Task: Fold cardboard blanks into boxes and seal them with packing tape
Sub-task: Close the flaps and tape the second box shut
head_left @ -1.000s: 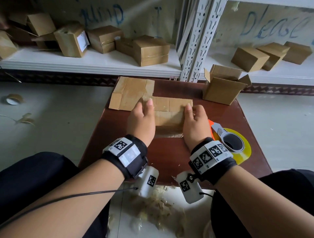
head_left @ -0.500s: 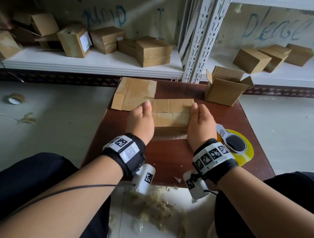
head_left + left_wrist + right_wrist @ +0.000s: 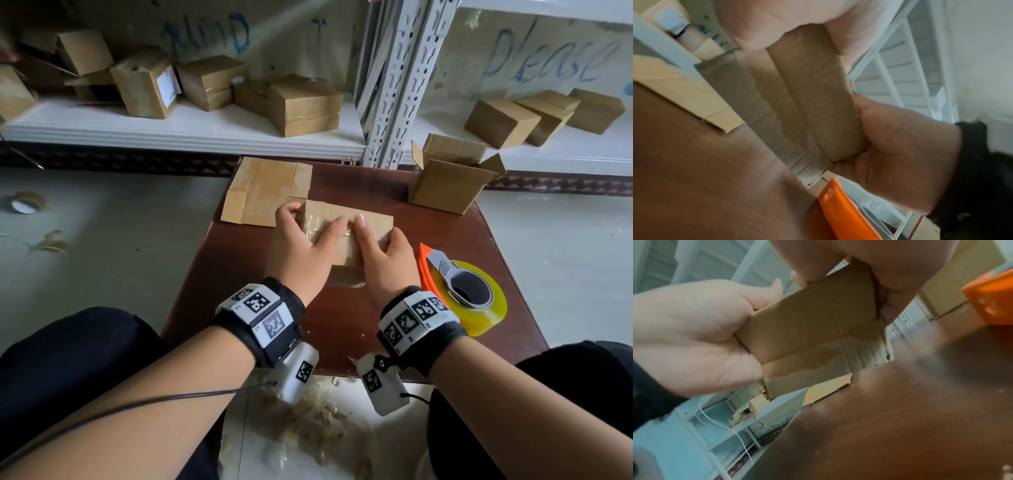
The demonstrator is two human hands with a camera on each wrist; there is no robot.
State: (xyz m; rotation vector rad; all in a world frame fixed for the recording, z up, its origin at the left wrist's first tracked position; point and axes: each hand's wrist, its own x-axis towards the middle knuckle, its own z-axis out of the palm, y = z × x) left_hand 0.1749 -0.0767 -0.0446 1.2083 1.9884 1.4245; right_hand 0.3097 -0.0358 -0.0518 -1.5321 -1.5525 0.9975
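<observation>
A small brown cardboard box (image 3: 346, 222) with a shiny strip of clear tape across its top sits in the middle of the brown table (image 3: 342, 329). My left hand (image 3: 294, 246) grips its left end, thumb lying over the top. My right hand (image 3: 383, 260) grips the right end, one finger stretched along the taped top. In the left wrist view the box (image 3: 813, 97) runs from my left hand (image 3: 777, 21) to my right hand (image 3: 900, 146). The right wrist view shows the box (image 3: 813, 318) clamped between left hand (image 3: 694, 331) and right hand (image 3: 879, 261). Its underside is hidden.
A flat cardboard blank (image 3: 263, 192) lies at the table's back left, touching the box. An open-topped box (image 3: 448, 178) stands at the back right. An orange tape dispenser with a yellow roll (image 3: 469, 291) lies right of my right hand. Shelves behind hold several boxes.
My hands were pressed against the two sides of the cardboard, fingers pointing away. They have now closed round its ends and reached in over its taped top.
</observation>
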